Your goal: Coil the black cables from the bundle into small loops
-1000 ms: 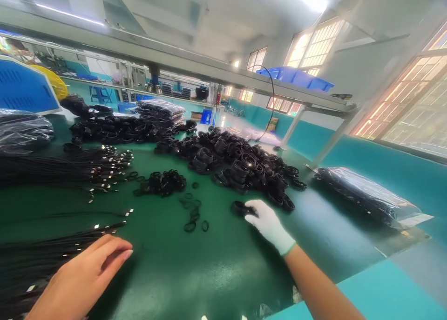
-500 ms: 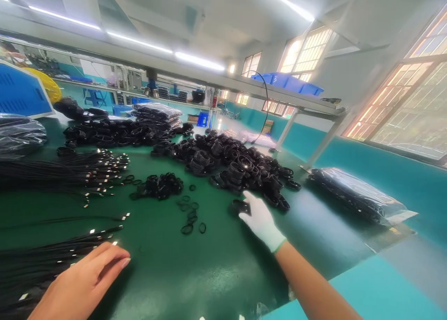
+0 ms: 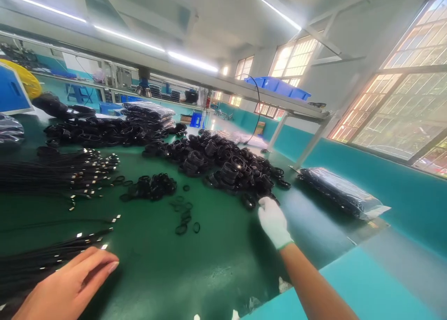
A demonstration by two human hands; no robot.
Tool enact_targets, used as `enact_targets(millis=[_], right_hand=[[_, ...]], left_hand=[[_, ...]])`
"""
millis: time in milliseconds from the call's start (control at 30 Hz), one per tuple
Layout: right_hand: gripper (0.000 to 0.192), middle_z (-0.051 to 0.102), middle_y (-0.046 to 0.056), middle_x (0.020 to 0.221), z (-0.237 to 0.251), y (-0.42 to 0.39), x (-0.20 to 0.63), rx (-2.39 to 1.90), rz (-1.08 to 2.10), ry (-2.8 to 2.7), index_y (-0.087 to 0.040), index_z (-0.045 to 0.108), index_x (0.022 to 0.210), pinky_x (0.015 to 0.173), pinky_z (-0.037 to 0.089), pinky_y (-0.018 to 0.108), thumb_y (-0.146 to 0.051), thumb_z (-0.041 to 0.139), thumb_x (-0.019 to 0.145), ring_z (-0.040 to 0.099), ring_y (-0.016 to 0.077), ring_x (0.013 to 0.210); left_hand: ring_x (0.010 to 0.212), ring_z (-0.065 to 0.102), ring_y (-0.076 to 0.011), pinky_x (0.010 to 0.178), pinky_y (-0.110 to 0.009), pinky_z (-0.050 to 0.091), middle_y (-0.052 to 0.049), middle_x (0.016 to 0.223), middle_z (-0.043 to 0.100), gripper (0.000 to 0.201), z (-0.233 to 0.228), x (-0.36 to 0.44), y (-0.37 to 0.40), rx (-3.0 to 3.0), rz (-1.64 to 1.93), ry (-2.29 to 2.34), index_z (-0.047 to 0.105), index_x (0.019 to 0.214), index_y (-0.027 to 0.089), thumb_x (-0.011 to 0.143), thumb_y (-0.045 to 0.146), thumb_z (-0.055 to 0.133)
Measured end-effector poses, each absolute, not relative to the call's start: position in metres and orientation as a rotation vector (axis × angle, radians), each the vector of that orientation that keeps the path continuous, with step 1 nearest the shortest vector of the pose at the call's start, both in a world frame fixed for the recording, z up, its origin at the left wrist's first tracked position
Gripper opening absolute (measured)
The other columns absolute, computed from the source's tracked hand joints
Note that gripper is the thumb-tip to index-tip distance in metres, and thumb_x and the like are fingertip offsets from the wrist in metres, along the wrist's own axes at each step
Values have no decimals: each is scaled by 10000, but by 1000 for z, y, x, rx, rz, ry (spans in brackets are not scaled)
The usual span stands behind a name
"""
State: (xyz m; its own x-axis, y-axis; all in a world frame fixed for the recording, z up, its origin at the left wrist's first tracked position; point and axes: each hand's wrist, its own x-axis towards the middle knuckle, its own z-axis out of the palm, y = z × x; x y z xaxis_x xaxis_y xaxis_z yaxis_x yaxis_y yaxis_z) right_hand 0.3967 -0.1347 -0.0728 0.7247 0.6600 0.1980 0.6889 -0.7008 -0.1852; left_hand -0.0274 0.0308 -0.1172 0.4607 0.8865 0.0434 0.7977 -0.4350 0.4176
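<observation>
Fingers of the right hand, in a white glove, reached forward to the near edge of a large heap of coiled black cables; they looked loosely curled against the nearest coils, but whether they had closed on one could not be told from this angle. Bare and ungloved, the left hand lay low at the near left, its fingers extended and slightly spread, holding nothing, the tips just beside a bundle of straight black cables with silver plug ends. That bundle lay flat with its plugs all pointing the same way, probably so single cables could be drawn off easily. Between the two hands, a small cluster of black rubber bands and a few loose ones sat on the green counter, within reach of either hand. Well apart to the right lay a clear plastic bag of cables. Farther back, another spread of coils and stacked bags crossed the counter.
</observation>
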Motion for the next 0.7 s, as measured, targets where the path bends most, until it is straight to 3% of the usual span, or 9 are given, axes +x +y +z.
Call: enact_targets(millis=[100, 267, 400, 533, 700], right_hand=[[242, 619, 58, 1059, -77, -141, 383, -2665, -118, -1219, -176, 601, 1037, 902, 409, 296, -137, 419, 882, 554, 162, 1008], [279, 550, 81, 1171, -78, -121, 365, -2695, -136, -1304, -168, 547, 1118, 889, 445, 437, -327, 505, 893, 548, 204, 1028], [143, 626, 79, 987, -62, -110, 327, -2600, -105, -1489, -156, 621, 959, 854, 438, 376, -175, 526, 854, 571, 200, 938], [181, 639, 56, 806, -34, -94, 271, -2387, -90, -1666, -180, 636, 820, 751, 432, 313, -135, 461, 834, 572, 193, 807], [179, 641, 11, 850, -14, -54, 194, -1990, -24, -1866, -215, 617, 863, 779, 435, 264, -189, 442, 844, 570, 158, 838]], left_hand=[[869, 615, -162, 735, -209, 466, 105, 987, 640, 328, -109, -24, 26, 2374, 406, 1377, 631, 860, 387, 782, 582, 379], [880, 617, -170, 776, -252, 476, 121, 985, 637, 235, -100, -24, 22, 2353, 425, 1324, 610, 844, 409, 826, 510, 399], [832, 636, -166, 740, -238, 501, 107, 954, 647, 235, -100, -28, 14, 2378, 487, 1307, 620, 825, 395, 826, 488, 404], [770, 663, -159, 646, -204, 520, 84, 967, 658, 241, -102, -28, -6, 2448, 641, 1226, 646, 849, 374, 812, 493, 439], [810, 658, -143, 685, -176, 514, 40, 986, 659, 173, -86, -45, -43, 2558, 816, 1007, 631, 950, 347, 842, 369, 498]])
